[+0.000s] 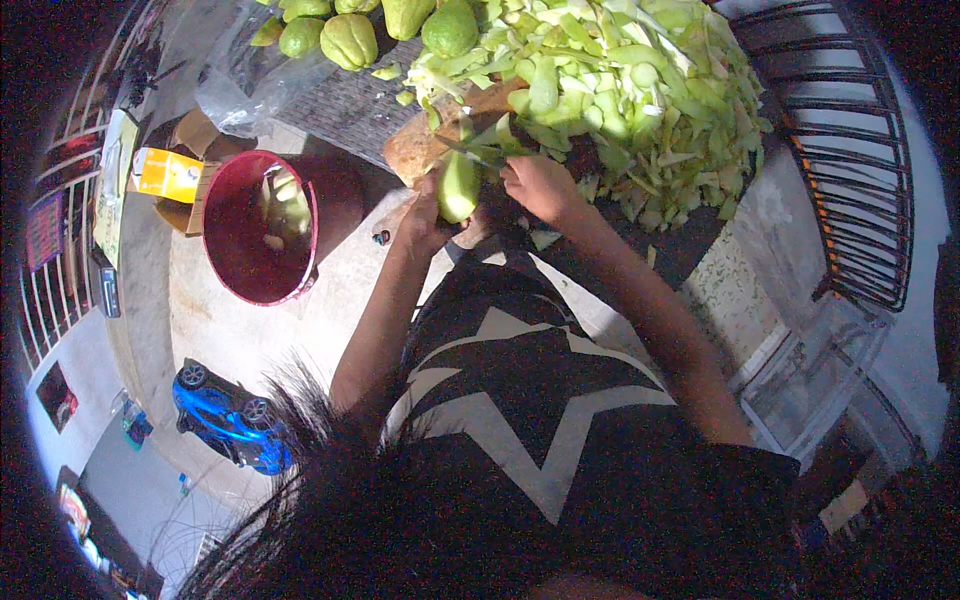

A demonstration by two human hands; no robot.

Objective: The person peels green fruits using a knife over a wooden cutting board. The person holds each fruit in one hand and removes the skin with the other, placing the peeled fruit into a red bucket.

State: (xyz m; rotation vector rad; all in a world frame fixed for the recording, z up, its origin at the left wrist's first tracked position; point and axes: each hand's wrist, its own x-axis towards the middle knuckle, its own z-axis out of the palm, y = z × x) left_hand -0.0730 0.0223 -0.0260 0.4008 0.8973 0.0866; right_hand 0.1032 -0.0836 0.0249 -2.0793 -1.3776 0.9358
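My left hand (428, 215) is closed around a pale green peeled chayote (459, 188), held upright in front of my lap. In my right hand (541, 188) is a knife (474, 153), its thin blade lying across the top of the chayote. The knife's handle is hidden by my fingers. Just beyond my hands lies a brown wooden board (412, 150). A large heap of green peels (650, 110) spreads from the board to the right. Several whole chayotes (349, 41) sit at the far side.
A dark red bucket (235, 262) stands to my left with pale pieces (286, 205) inside. Behind it are a cardboard box (203, 140) and a clear plastic bag (240, 100). A blue toy car (228, 418) lies at the lower left. A dark metal rack (845, 130) borders the right.
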